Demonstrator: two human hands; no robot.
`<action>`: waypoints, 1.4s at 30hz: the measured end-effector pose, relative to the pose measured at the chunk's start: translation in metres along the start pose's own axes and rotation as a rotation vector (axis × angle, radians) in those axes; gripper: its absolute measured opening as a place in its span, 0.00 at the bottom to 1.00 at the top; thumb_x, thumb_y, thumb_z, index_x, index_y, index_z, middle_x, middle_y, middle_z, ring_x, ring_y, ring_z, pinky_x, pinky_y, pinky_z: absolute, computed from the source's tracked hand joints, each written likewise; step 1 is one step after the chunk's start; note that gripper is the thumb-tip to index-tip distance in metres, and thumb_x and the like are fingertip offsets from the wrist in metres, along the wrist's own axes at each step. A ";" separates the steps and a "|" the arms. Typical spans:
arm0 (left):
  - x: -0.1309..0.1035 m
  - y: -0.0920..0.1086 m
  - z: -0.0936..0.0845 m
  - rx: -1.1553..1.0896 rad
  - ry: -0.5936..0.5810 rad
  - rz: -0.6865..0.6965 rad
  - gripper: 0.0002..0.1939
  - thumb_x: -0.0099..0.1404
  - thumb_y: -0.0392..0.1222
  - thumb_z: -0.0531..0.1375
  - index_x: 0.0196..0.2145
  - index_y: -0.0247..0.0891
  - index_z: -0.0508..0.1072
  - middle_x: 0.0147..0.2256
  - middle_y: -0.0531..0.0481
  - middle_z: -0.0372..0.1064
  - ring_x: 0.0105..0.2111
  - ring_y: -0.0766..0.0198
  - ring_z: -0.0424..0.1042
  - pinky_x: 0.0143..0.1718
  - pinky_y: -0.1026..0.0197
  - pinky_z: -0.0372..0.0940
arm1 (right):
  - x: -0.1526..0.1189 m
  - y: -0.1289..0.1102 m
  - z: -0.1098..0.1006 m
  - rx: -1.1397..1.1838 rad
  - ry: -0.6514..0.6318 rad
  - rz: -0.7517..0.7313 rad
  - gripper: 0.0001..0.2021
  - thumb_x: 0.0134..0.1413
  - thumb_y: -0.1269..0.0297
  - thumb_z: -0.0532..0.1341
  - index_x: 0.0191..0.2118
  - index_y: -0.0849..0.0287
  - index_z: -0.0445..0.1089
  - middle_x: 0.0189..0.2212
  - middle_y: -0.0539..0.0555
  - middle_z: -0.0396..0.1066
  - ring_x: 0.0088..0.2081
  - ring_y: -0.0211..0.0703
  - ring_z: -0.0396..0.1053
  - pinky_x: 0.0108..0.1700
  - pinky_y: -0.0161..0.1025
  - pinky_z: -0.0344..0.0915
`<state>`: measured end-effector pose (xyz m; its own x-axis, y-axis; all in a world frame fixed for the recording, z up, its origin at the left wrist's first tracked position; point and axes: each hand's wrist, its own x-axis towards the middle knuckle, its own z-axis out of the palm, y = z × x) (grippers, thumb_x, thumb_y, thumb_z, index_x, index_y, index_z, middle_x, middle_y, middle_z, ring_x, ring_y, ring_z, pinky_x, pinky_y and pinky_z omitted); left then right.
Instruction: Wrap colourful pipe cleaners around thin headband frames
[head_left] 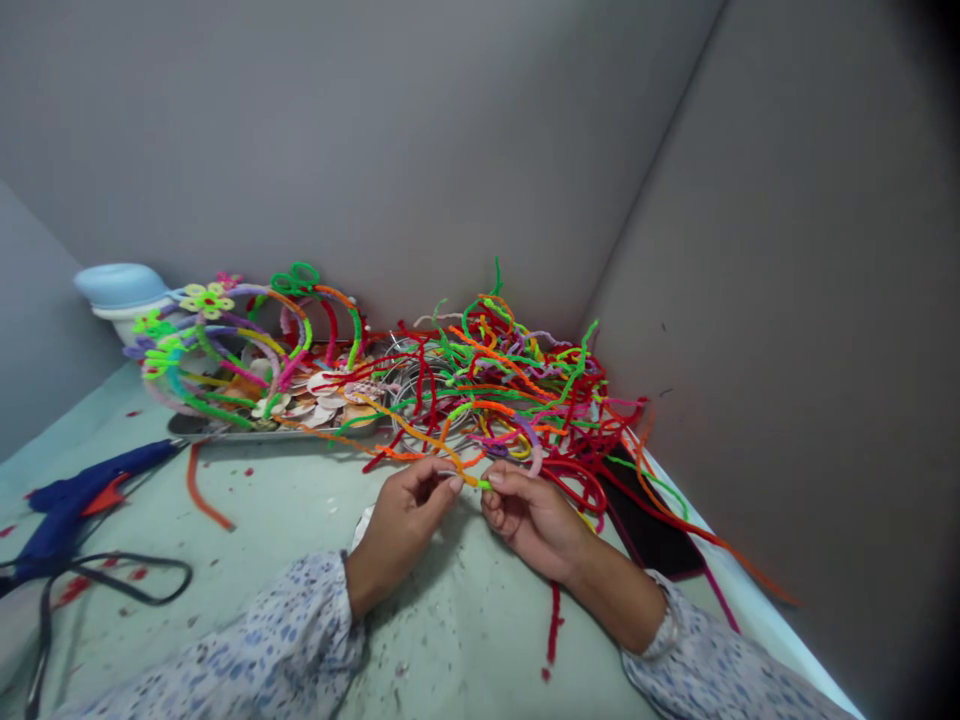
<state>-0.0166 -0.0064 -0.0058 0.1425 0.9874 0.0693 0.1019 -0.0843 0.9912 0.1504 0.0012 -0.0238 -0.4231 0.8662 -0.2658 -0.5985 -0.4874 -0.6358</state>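
Both hands meet above the table in front of a heap of coloured pipe cleaners. My left hand pinches an orange pipe cleaner where it wraps a thin hoop. My right hand pinches the same hoop beside a short bright green stretch. The hoop arches up behind the fingers, covered in green, orange and purple, with a pale pink end near my right hand. A loose tail of the orange pipe cleaner reaches up and left towards the tray.
A metal tray holds round discs and several finished fuzzy headbands. Behind it stands a blue-lidded container. A blue glue gun with a black cable lies at the left. A dark flat object lies at the right edge.
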 end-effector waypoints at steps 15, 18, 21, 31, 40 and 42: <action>0.000 0.001 -0.001 -0.038 -0.003 0.010 0.08 0.58 0.44 0.59 0.28 0.37 0.70 0.20 0.56 0.59 0.21 0.68 0.56 0.22 0.67 0.52 | -0.002 -0.001 0.003 0.029 0.000 0.013 0.05 0.43 0.72 0.64 0.27 0.61 0.67 0.18 0.47 0.67 0.20 0.30 0.63 0.21 0.26 0.55; 0.000 0.000 -0.001 -0.058 0.005 0.007 0.07 0.59 0.44 0.58 0.28 0.37 0.70 0.20 0.56 0.59 0.21 0.69 0.57 0.23 0.67 0.53 | -0.003 0.000 0.003 -0.005 -0.034 -0.020 0.06 0.45 0.70 0.65 0.32 0.61 0.69 0.22 0.48 0.69 0.22 0.30 0.65 0.24 0.27 0.58; 0.002 -0.002 0.000 -0.102 0.028 -0.023 0.07 0.58 0.44 0.59 0.30 0.37 0.71 0.21 0.56 0.60 0.21 0.69 0.57 0.22 0.68 0.53 | -0.004 0.000 0.004 -0.049 -0.032 -0.025 0.10 0.44 0.71 0.66 0.36 0.61 0.70 0.24 0.50 0.71 0.23 0.31 0.66 0.24 0.28 0.58; 0.004 -0.003 -0.001 -0.150 0.022 -0.082 0.09 0.58 0.45 0.60 0.31 0.35 0.70 0.20 0.57 0.60 0.20 0.71 0.57 0.22 0.68 0.53 | -0.002 0.001 0.004 -0.026 0.022 -0.057 0.05 0.44 0.73 0.65 0.31 0.62 0.71 0.22 0.50 0.71 0.23 0.31 0.65 0.24 0.27 0.59; 0.003 -0.005 0.001 -0.145 0.016 -0.094 0.10 0.59 0.45 0.59 0.34 0.35 0.69 0.19 0.56 0.62 0.19 0.71 0.58 0.22 0.68 0.54 | -0.001 0.003 0.004 -0.028 0.051 -0.094 0.04 0.43 0.71 0.66 0.28 0.60 0.70 0.22 0.49 0.70 0.23 0.31 0.65 0.23 0.27 0.59; 0.002 -0.004 0.001 -0.159 0.001 -0.103 0.09 0.60 0.44 0.58 0.33 0.35 0.69 0.20 0.56 0.64 0.20 0.72 0.59 0.23 0.68 0.55 | -0.001 0.003 0.003 -0.036 0.051 -0.099 0.04 0.43 0.71 0.66 0.28 0.60 0.70 0.22 0.49 0.70 0.23 0.32 0.65 0.23 0.27 0.59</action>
<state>-0.0158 -0.0039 -0.0100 0.1382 0.9899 -0.0331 -0.0413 0.0392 0.9984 0.1464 -0.0012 -0.0231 -0.3274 0.9148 -0.2364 -0.6105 -0.3957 -0.6860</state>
